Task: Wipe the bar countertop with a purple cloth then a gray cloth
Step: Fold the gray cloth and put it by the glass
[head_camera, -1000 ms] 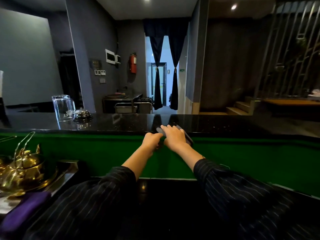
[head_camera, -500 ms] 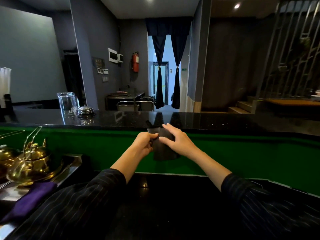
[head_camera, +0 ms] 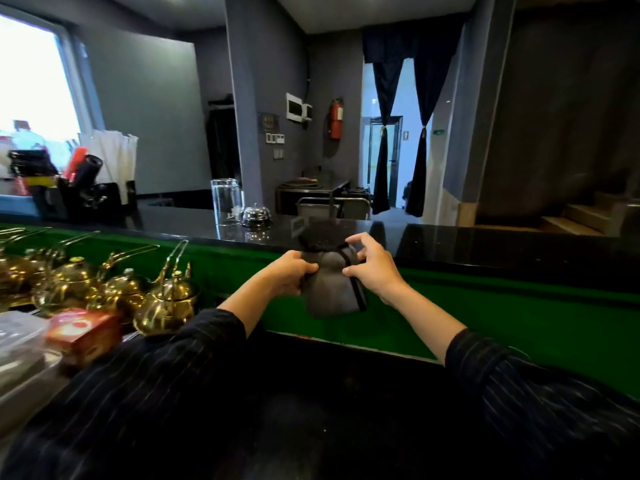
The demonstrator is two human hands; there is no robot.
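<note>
A gray cloth (head_camera: pixel 329 285) with a dark edge hangs in the air in front of the green panel, just below the rim of the black bar countertop (head_camera: pixel 485 244). My left hand (head_camera: pixel 289 271) grips its left side with curled fingers. My right hand (head_camera: pixel 372 268) pinches the cloth's right edge between thumb and fingertips, the other fingers spread. No purple cloth shows in this view.
On the countertop to the left stand a clear glass jug (head_camera: pixel 225 201) and a metal call bell (head_camera: pixel 256 215), with a dark holder of utensils (head_camera: pixel 79 188) farther left. Several brass teapots (head_camera: pixel 166 299) and a red box (head_camera: pixel 85 332) crowd the lower shelf at left.
Both hands lifted the gray cloth off the countertop and now hold it up between them. My view swung left, bringing the teapots in and dropping the purple cloth out of sight.
</note>
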